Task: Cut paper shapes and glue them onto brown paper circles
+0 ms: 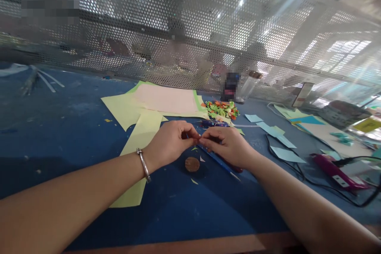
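L hand [169,143] + R hand [224,147] tip to tip above blue desk [178,218].
L→R: yellow strip [133,139] beneath L wrist, prob light, creases/tears easily; take by long edges, flat. L thumb + index pinched, right at R's tips; whatever's btwn is too small to ID, so feel N/A, but fingertip grip suits. Round brown disc [192,164] just nearer the wearer, looks rigid; grip by rim. Slim blue tool [218,160] beside R hand, prob stiff, light; hold mid-shaft. R thumb + index also pinched, can't tell on what.
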A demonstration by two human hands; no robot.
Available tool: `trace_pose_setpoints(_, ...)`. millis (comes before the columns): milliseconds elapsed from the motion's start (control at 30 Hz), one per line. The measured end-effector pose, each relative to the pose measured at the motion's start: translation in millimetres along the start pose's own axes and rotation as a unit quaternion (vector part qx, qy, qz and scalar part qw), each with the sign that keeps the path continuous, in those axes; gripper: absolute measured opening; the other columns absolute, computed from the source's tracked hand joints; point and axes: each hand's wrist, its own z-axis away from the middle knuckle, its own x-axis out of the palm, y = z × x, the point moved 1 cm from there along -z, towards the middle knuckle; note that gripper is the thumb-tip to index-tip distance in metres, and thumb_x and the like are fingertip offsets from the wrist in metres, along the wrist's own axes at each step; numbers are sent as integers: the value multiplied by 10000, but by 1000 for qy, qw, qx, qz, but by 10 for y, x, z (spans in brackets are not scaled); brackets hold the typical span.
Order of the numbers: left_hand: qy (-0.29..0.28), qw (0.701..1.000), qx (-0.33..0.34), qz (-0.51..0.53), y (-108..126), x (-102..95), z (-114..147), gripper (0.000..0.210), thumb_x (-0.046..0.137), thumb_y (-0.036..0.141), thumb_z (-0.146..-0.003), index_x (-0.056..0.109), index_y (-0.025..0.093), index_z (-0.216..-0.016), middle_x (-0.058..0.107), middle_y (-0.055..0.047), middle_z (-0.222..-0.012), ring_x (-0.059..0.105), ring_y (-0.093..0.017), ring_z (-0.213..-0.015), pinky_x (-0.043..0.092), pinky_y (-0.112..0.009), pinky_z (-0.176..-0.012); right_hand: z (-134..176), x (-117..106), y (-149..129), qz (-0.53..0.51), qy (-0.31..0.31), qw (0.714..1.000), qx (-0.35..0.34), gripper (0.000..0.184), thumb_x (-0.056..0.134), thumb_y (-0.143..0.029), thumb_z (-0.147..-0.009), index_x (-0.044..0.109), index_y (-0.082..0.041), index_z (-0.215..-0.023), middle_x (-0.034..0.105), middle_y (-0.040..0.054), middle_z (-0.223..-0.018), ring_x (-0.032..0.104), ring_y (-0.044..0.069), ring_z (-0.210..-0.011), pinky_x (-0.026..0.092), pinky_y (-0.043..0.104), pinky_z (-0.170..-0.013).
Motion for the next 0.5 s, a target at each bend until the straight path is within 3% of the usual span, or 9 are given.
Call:
trace_pose_setpoints(167,-2,983,-96,157,-23,15,-1,103,747,277,-750,742,174,-754,707,-24,-680,582,-125,-604,434,-262,-592,-41,1,-38,-14,-1,1000,14,115,669,-291,-892,717,-195,-851,682,-11,-747,602,127,-664,438,245,-610)
trace_pose_setpoints(333,-10,920,-223,323,-10,16,10,168,815,261,-691,687,157,-658,631,20,-586,522,-81,-541,431,-229,-581,-94,-3,-71,-51,3,998,39,91,712,-278,-853,729,-200,-898,729,2,-810,649,137,-696,486,247,-635)
trace_pose_setpoints(433,-10,884,-280,374,-6,9,12,201,805,277,-727,667,157,-642,668,6,-642,573,-82,-587,462,-218,-618,-120,7,-81,-50,13,998,40,53,688,-232,-859,729,-200,-867,727,-8,-756,654,129,-653,477,236,-612)
trace_pose_setpoints(500,1,876,-291,384,8,3,10,220,809,271,-730,653,159,-622,666,10,-640,573,-80,-590,455,-205,-606,-136,19,-83,-31,30,999,31,68,660,-195,-865,716,-196,-825,703,-19,-695,640,120,-610,458,228,-586)
